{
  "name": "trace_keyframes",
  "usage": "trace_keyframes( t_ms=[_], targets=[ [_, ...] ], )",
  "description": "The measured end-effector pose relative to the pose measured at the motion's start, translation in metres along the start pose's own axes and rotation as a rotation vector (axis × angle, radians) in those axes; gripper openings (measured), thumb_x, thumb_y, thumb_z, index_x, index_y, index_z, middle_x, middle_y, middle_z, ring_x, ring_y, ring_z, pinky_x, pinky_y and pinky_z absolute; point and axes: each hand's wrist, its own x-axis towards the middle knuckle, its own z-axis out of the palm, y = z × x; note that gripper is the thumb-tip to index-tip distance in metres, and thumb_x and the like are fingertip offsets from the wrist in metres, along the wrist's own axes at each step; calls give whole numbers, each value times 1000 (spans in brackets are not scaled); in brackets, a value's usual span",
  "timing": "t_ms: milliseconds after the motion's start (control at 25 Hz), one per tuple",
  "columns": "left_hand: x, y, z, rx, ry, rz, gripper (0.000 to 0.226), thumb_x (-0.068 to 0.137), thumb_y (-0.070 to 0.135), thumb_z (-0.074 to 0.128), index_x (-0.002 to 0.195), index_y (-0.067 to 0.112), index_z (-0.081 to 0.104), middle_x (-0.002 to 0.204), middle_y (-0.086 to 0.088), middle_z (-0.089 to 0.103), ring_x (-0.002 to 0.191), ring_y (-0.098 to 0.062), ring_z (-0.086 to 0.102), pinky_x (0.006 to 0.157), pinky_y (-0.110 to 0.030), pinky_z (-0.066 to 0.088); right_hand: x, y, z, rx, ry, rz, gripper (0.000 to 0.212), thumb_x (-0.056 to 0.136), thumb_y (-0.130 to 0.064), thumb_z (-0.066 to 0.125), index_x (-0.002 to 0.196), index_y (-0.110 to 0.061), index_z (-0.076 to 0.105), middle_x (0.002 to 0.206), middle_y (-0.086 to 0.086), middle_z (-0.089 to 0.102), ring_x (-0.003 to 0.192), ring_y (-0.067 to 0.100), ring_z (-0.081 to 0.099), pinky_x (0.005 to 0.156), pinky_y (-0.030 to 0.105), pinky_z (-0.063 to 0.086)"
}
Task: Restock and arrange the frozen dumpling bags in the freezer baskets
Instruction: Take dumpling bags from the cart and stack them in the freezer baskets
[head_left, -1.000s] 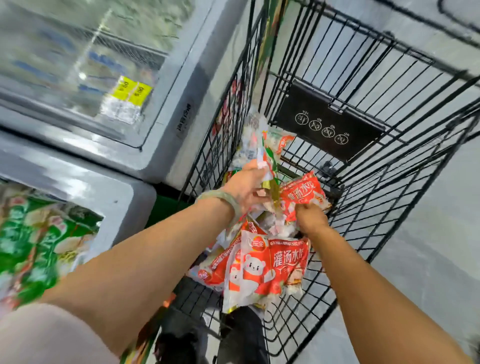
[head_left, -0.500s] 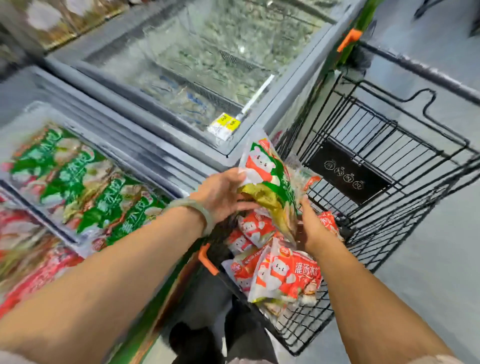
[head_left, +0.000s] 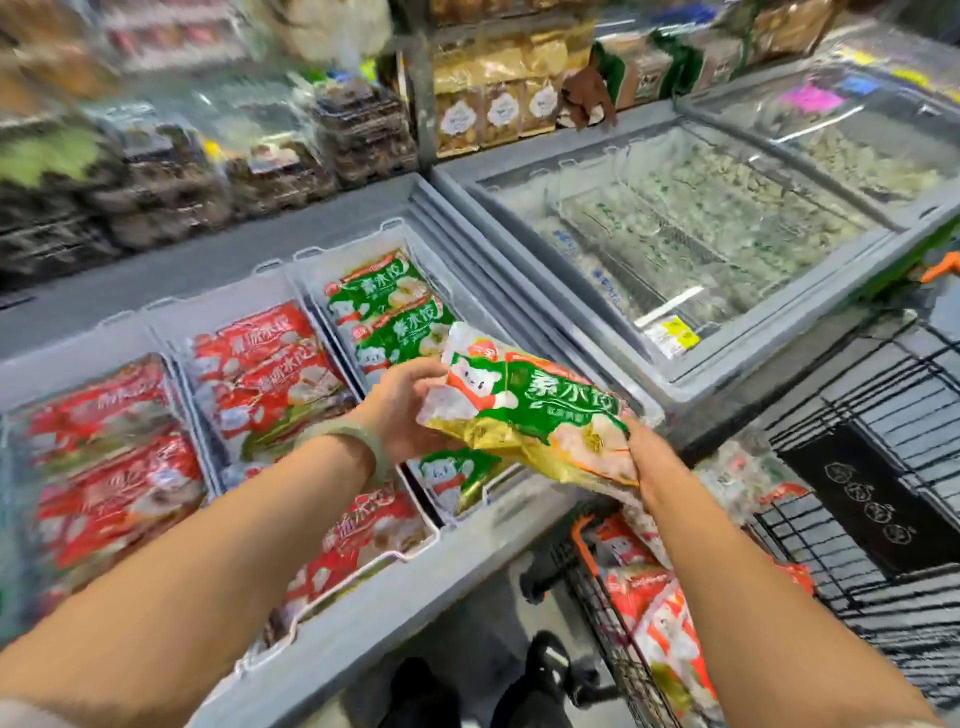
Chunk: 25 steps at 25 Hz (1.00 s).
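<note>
the green dumpling bag (head_left: 530, 415) hangs between both hands over the near end of the green-bag basket (head_left: 332, 265), which runs off toward 11 o'clock. the left hand (head_left: 402, 410) curls its fingers round the bag's 9 o'clock end, and the right hand (head_left: 654, 467) grips its 4 o'clock corner. it looks soft, lumpy and fairly heavy with slick film, so a two-ended hold suits it.
</note>
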Motion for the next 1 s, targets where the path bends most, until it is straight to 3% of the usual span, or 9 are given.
trace_keyframes(
  t_ms=[80, 200, 320, 400, 600, 760, 880, 960, 1000],
  targets=[
    [-13, 5, -29, -5, 50, 23, 46, 94, 40, 45, 82, 12, 80, 86, -6, 77, 74, -21, 75, 60, -29, 60, -10, -8, 34, -74, -65, -64, 51, 93, -52, 46, 123, -12, 59, 112, 12, 68, 93, 29, 69, 83, 48, 56],
    [-24, 4, -61, 85, 229, 18, 41, 92, 51, 48, 92, 19, 74, 89, -4, 74, 73, -18, 75, 60, -27, 59, -20, -21, 75, -265, -116, -192, 48, 88, -57, 50, 90, -13, 67, 80, 0, 75, 65, 17, 71, 60, 32, 59],
    [-25, 3, -84, 47, 345, -27, 35, 97, 34, 47, 80, 8, 62, 60, -7, 71, 39, -15, 65, 37, -21, 50, -20, -37, 110, -320, -205, -253, 62, 85, -58, 54, 116, -5, 60, 111, 14, 70, 93, 27, 70, 80, 42, 58],
    [-19, 5, -97, 63, 407, -50, 34, 100, 27, 43, 78, 8, 60, 46, -4, 67, 31, -13, 59, 32, -16, 44, -16, -49, 130, -306, -257, -255, 69, 86, -54, 57, 128, 0, 51, 118, 21, 65, 100, 31, 67, 81, 42, 56],
    [12, 23, -121, -25, 484, 0, 30, 102, 23, 38, 85, 11, 59, 51, -1, 68, 38, -10, 63, 42, -18, 52, 20, -80, 168, -332, -307, -279, 39, 89, -44, 58, 95, -7, 66, 86, 12, 74, 68, 22, 71, 66, 33, 57],
    [53, 52, -139, 87, 658, -4, 34, 100, 25, 44, 121, 1, 58, 63, -8, 57, 45, -19, 52, 50, -27, 43, 70, -107, 201, -388, -299, -230, 31, 95, -33, 53, 102, -4, 58, 91, 13, 67, 70, 25, 64, 60, 33, 55],
    [87, 74, -155, 134, 752, 18, 49, 100, 30, 44, 131, -7, 50, 81, -33, 60, 46, -20, 45, 42, -22, 41, 109, -127, 229, -502, -284, -207, 36, 99, -21, 47, 125, 4, 50, 105, 17, 63, 85, 28, 64, 72, 37, 55],
    [110, 86, -165, 57, 745, 22, 51, 99, 33, 44, 135, -3, 47, 114, -32, 60, 81, -27, 66, 77, -35, 57, 134, -139, 246, -549, -296, -191, 29, 98, -12, 45, 121, 4, 52, 102, 18, 60, 77, 26, 61, 66, 34, 53],
    [121, 91, -170, 40, 766, 8, 52, 99, 34, 45, 136, -1, 46, 126, -27, 57, 106, -32, 62, 95, -43, 50, 145, -144, 255, -553, -317, -179, 25, 97, -7, 46, 117, 5, 53, 98, 19, 58, 72, 25, 59, 63, 33, 51]
  ],
)
